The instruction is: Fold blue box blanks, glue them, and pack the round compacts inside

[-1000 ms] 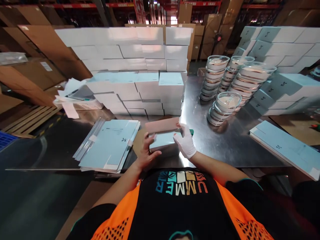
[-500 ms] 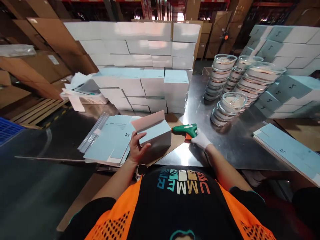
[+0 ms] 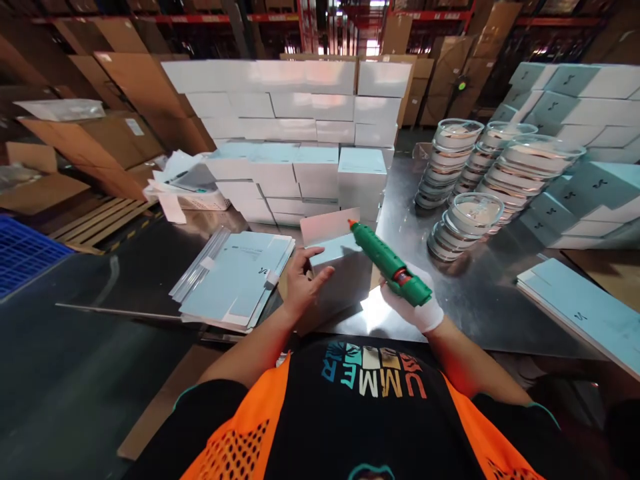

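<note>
1. Half a second ago our gloved right hand (image 3: 414, 308) was just reaching the green glue gun (image 3: 387, 261) lying on the bench; now we have lifted it, its orange tip aimed at the box's raised flap (image 3: 324, 227). We judge gluing is at hand.
2. Our right hand is clamped around the gun's grip.
3. Our bare left hand (image 3: 300, 287) is partly open, fingers spread against the pale blue box (image 3: 340, 270), steadying it near the bench's front edge.
4. Flat blanks (image 3: 239, 280) lie just left of it.
</note>
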Demonstrator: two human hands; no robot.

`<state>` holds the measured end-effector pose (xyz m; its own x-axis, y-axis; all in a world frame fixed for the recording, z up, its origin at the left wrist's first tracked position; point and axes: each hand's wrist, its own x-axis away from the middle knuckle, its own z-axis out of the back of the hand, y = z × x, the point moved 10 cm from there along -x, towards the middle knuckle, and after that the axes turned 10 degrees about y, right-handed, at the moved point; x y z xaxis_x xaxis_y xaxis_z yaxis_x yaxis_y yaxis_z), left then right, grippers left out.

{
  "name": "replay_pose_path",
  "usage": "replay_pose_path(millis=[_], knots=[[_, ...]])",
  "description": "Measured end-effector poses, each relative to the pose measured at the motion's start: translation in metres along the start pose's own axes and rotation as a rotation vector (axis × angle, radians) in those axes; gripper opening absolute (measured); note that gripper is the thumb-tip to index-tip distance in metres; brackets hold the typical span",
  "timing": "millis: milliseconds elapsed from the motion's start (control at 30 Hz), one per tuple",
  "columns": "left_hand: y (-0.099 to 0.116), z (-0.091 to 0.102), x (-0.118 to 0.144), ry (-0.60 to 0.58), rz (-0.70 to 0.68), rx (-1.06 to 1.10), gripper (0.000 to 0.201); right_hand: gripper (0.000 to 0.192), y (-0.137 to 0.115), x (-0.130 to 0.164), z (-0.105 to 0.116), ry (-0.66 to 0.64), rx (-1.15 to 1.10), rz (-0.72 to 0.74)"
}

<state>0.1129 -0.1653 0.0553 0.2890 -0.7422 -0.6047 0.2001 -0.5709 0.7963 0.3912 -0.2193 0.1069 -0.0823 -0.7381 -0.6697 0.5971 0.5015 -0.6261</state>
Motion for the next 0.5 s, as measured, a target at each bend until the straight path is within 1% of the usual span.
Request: replay_pose_path(millis=[67,133,167,233,300,367,433,467,500], knots=[[0.009,-0.01,0.005,-0.035,-0.05,0.001,0.053,0.019,-0.027,-0.001,-0.011,-0.038,-0.009,0.098],[0.014,-0.018,0.009,-0.057,-0.078,0.008,0.051,0.021,-0.047,-0.004,-0.02,-0.062,-0.016,0.171],[0.015,-0.02,0.01,-0.065,-0.079,0.009,0.051,0.02,-0.052,-0.006,-0.024,-0.067,-0.02,0.181],[0.014,-0.022,0.011,-0.073,-0.074,0.007,0.051,0.019,-0.049,-0.011,-0.027,-0.067,-0.026,0.152],[0.012,-0.02,0.011,-0.067,-0.067,-0.005,0.053,0.021,-0.027,-0.015,-0.025,-0.046,-0.052,0.028],[0.007,-0.015,0.01,-0.063,-0.045,-0.018,0.055,0.026,0.007,-0.015,-0.019,0.003,-0.095,-0.157],[0.0,-0.011,0.008,-0.062,-0.007,-0.022,0.057,0.027,0.043,-0.01,-0.016,0.051,-0.167,-0.343],[-0.003,-0.009,0.007,-0.062,0.012,-0.017,0.059,0.027,0.058,-0.006,-0.018,0.061,-0.213,-0.416],[-0.006,-0.007,0.006,-0.062,0.031,-0.007,0.061,0.03,0.071,-0.002,-0.023,0.054,-0.264,-0.479]])
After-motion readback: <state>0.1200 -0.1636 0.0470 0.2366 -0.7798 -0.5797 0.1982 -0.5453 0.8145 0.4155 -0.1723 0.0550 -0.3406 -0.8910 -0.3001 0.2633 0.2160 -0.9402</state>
